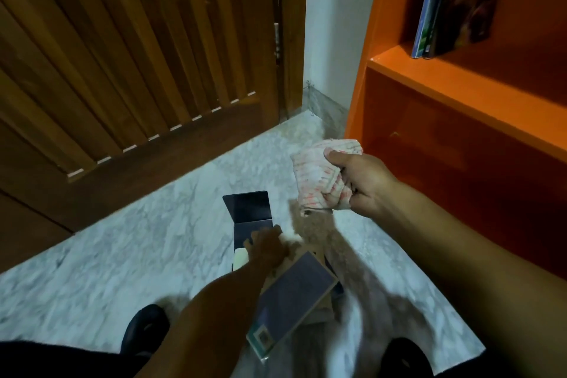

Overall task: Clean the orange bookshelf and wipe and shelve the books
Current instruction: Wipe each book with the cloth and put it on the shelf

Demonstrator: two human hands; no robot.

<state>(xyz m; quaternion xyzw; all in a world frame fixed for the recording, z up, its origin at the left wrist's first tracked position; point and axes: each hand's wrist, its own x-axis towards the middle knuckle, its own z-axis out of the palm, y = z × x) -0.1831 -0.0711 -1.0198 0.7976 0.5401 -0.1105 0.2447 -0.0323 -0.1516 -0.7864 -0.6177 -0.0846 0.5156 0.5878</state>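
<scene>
Down low, the left hand (266, 247) reaches to a pile of books (288, 288) on the marble floor (153, 224). Its fingers rest on top of the pile, but the picture is blurry there, so I cannot tell if they are gripping a book or just touching it. The top book (293, 291) has a dark blue cover and lies tilted. Just past the hand, a dark book (250, 207) stands open on the floor.

The right hand (360, 182) is closed tight around a bunched-up cloth (319, 175). The cloth is white with pink marks. The hand holds it up in the air, in front of the lower part of the orange bookshelf (460, 92) and above the floor.

Up on a shelf of the bookshelf, a few thin books (435, 3) stand leaning. The space under that shelf looks bare and shiny.

A brown wooden door (138, 55) is on the left. Two dark shoes (144, 328) show at the bottom.
</scene>
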